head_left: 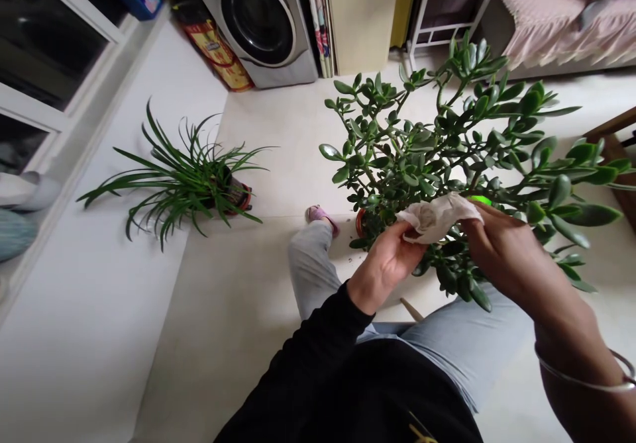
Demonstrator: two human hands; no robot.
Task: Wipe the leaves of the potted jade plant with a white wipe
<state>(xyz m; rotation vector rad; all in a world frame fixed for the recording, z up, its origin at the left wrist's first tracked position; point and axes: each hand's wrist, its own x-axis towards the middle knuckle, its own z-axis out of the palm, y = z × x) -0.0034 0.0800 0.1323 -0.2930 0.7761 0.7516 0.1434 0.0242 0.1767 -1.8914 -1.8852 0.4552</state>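
Observation:
A jade plant (447, 145) with thick oval leaves stands in a reddish pot (360, 221) on the floor in front of me. My left hand (385, 264) is closed on the near edge of a crumpled white tissue (437, 216), which has a dirty patch in its middle. My right hand (497, 247) pinches the tissue's right side, against the leaves. A bright green bit (479, 200) shows just above my right fingers; what it is I cannot make out. My knees in light jeans reach toward the pot.
A long-leaved plant (183, 178) in a dark pot sits on the floor to the left, by a white ledge under the window. A washing machine (258, 19) stands at the back, a white rack (447, 6) and a pink-covered bed (561, 12) at the back right.

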